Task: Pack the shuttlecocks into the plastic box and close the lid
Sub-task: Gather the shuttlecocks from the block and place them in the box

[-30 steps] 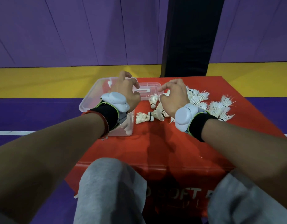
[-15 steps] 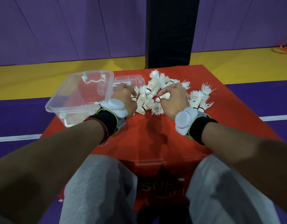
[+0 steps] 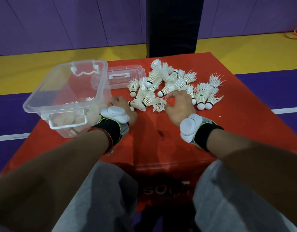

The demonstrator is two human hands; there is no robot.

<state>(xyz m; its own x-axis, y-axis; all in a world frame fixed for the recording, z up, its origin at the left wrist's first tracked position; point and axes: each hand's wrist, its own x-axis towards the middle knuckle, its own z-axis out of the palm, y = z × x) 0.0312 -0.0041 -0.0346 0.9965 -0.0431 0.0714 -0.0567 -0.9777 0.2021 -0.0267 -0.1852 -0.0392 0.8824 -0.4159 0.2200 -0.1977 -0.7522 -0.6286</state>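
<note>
Reaching: both my hands are down at the near edge of the shuttlecocks, which lie heaped on the red tabletop.
Left hand: my left hand is curled over the shuttlecocks at the left end of the heap, fingers hidden under it; I cannot tell whether it has one pinched.
Right hand: my right hand sits arched with fingers spread over the middle of the heap, touching the feathers, nothing clearly gripped.
Box: the box stands open just left of my left hand, a few shuttlecocks already inside.
Lid: the lid lies flat behind the box, beside the heap's far left.
Direction that matters: the box lies to the left of the heap, so my left hand is the nearer one for dropping in.
Axis: the shuttlecocks point every which way, several with cork ends towards me.
Writing: on the front face below the tabletop I read "SO", the rest hidden by my knees.
</note>
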